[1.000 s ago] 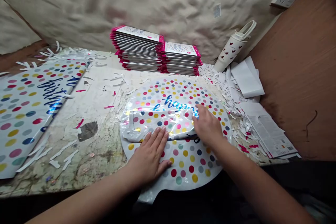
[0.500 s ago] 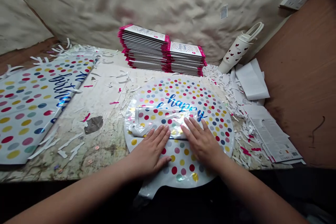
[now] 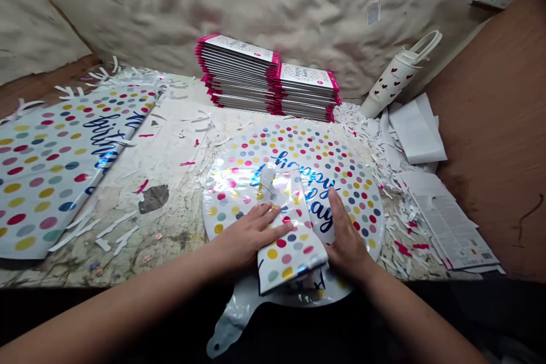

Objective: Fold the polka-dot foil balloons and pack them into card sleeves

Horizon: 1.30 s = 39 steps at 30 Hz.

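Note:
A folded polka-dot foil balloon point(image 3: 288, 233) lies lengthwise on top of a flat round polka-dot balloon point(image 3: 341, 165) printed "happy birthday" in blue. My left hand point(image 3: 245, 236) rests flat against the folded piece's left side, fingers stretched out onto it. Along its right edge my right hand point(image 3: 347, 236) presses, fingers straight and together. The round balloon's white neck point(image 3: 230, 324) hangs over the table's front edge.
Two stacks of pink-edged packaged cards point(image 3: 267, 79) stand at the back. More flat polka-dot balloons point(image 3: 46, 165) lie at the left. A heart-print cup point(image 3: 392, 82), white sheets point(image 3: 420, 136) and paper shreds point(image 3: 384, 159) crowd the right. A brown wall point(image 3: 503, 125) borders the right.
The folded balloon, lying crosswise under both palms before, has been turned so it now runs lengthwise toward me. My hands moved from its top to its left and right sides.

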Tool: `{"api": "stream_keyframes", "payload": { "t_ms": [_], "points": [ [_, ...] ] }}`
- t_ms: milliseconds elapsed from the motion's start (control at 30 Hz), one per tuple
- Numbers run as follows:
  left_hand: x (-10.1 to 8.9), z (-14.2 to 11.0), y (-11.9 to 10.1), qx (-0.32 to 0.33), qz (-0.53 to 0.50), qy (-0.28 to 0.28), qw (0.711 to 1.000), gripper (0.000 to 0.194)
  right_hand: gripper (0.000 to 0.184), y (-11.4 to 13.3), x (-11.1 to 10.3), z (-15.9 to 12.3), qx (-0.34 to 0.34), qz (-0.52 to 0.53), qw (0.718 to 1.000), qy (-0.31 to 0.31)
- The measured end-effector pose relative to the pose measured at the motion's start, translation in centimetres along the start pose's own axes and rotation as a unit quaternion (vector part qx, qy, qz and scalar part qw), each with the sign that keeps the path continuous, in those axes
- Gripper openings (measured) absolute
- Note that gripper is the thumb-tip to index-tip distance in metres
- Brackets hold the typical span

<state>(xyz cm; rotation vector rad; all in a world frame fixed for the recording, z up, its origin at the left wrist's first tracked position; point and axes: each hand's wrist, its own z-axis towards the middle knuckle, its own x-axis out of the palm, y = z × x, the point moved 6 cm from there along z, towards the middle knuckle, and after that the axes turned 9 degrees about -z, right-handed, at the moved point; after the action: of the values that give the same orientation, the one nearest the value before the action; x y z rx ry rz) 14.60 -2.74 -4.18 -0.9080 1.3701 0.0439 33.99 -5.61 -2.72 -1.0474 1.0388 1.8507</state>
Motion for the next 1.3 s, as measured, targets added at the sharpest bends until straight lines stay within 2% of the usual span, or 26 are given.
{"api": "stream_keyframes", "payload": {
  "t_ms": [100, 167, 200, 267, 367, 400, 467, 500, 567, 633, 700, 767, 833, 900, 933, 1033, 1100, 1133, 1200, 1267, 1300],
  "points": [
    [0.5, 0.0, -0.4, 0.033, 0.008, 0.024, 0.999, 0.063, 0.073, 2.4, -0.3, 0.8, -0.195, -0.02, 0.98, -0.018],
    [0.8, -0.2, -0.5, 0.055, 0.011, 0.027, 0.998, 0.064, 0.058, 3.7, -0.1, 1.0, -0.291, -0.025, 0.956, 0.034],
    [0.9, -0.5, -0.4, 0.065, 0.013, 0.025, 0.998, 0.062, 0.051, 4.0, 0.2, 1.1, -0.313, -0.016, 0.947, 0.073],
    [0.8, -1.0, -0.3, 0.075, 0.013, 0.006, 0.997, 0.057, 0.041, 3.9, 0.6, 1.2, -0.306, 0.026, 0.941, 0.139],
    [-0.7, -1.5, -0.2, 0.053, -0.038, -0.066, 0.996, 0.042, 0.033, 2.8, 0.9, 1.8, -0.197, 0.12, 0.956, 0.181],
    [-1.5, -1.3, 0.1, 0.021, -0.079, -0.085, 0.993, 0.037, 0.028, 2.2, 1.2, 2.2, -0.139, 0.153, 0.958, 0.197],
    [-2.8, -0.5, 1.2, -0.087, -0.184, -0.1, 0.974, 0.029, 0.02, 0.7, 2.1, 3.2, 0.006, 0.221, 0.948, 0.228],
    [-3.1, 0.1, 2.1, -0.158, -0.243, -0.098, 0.952, 0.027, 0.02, -0.2, 2.5, 3.7, 0.085, 0.249, 0.935, 0.239],
    [-3.4, 1.1, 3.6, -0.291, -0.345, -0.082, 0.889, 0.029, 0.025, -1.7, 3.2, 4.8, 0.219, 0.276, 0.906, 0.235],
    [-3.3, 2.1, 4.7, -0.368, -0.404, -0.064, 0.835, 0.031, 0.027, -2.6, 3.1, 5.9, 0.291, 0.266, 0.893, 0.216],
    [-3.0, 2.8, 5.4, -0.4, -0.427, -0.047, 0.81, 0.031, 0.029, -2.9, 2.4, 6.8, 0.315, 0.236, 0.902, 0.177],
    [-2.7, 3.2, 5.8, -0.41, -0.435, -0.039, 0.801, 0.032, 0.031, -1.9, 1.2, 7.6, 0.251, 0.182, 0.944, 0.114],
    [-2.4, 3.4, 5.9, -0.416, -0.442, -0.037, 0.794, 0.032, 0.03, 0.7, 0.6, 7.9, 0.093, 0.094, 0.989, 0.07],
    [-2.3, 3.5, 5.9, -0.418, -0.448, -0.038, 0.79, 0.031, 0.036, 3.3, 1.5, 7.6, -0.048, 0.001, 0.995, 0.089],
    [-2.4, 3.5, 5.9, -0.419, -0.453, -0.037, 0.786, 0.031, 0.042, 4.0, 2.5, 7.3, -0.083, -0.03, 0.988, 0.124],
    [-3.4, 3.0, 5.9, -0.422, -0.48, -0.042, 0.768, 0.028, 0.075, 4.1, 5.1, 6.9, -0.1, -0.066, 0.967, 0.225],
    [-4.8, 2.0, 5.9, -0.419, -0.497, -0.071, 0.757, 0.024, 0.082, 3.7, 5.7, 6.8, -0.097, -0.059, 0.962, 0.249],
    [-5.3, 1.4, 5.8, -0.421, -0.514, -0.089, 0.742, 0.025, 0.081, 3.4, 5.8, 6.9, -0.088, -0.056, 0.963, 0.248],
    [-5.7, 0.2, 5.5, -0.437, -0.562, -0.1, 0.695, 0.031, 0.081, 3.2, 5.7, 6.9, -0.073, -0.048, 0.966, 0.244],
    [-4.8, -0.3, 4.7, -0.458, -0.609, -0.065, 0.645, 0.036, 0.084, 3.3, 5.5, 6.9, -0.067, -0.04, 0.968, 0.239],
    [-4.2, -0.2, 4.1, -0.461, -0.624, -0.038, 0.63, 0.037, 0.086, 3.5, 5.5, 7.0, -0.067, -0.035, 0.969, 0.235]
  ]
}}
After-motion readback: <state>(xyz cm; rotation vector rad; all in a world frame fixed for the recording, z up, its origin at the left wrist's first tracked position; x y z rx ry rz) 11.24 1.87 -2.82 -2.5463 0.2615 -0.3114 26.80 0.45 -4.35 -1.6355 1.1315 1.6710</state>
